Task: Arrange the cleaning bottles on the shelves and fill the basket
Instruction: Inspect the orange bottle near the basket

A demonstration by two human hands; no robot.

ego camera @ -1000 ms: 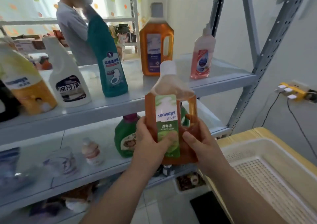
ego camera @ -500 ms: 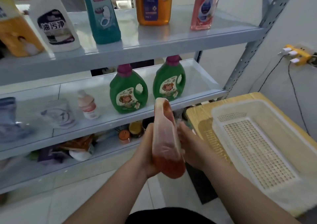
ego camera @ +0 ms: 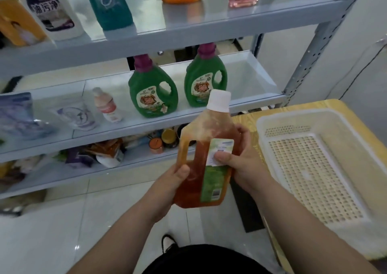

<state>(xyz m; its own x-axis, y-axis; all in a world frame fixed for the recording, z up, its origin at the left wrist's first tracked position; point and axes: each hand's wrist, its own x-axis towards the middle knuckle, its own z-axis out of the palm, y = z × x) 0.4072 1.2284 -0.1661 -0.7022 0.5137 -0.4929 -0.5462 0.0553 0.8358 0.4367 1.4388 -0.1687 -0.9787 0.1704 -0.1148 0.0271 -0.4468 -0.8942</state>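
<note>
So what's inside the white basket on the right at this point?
The white basket holds nothing: only its perforated floor shows. The amber bottle is outside it, gripped by the left hand and right hand. The basket's near corner is blurred.

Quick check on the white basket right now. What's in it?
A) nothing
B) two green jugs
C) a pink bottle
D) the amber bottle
A: the white basket shows only its bare perforated floor; the amber bottle is held in front of the shelves by the left hand and right hand, and the green jugs stand on the middle shelf.
</note>
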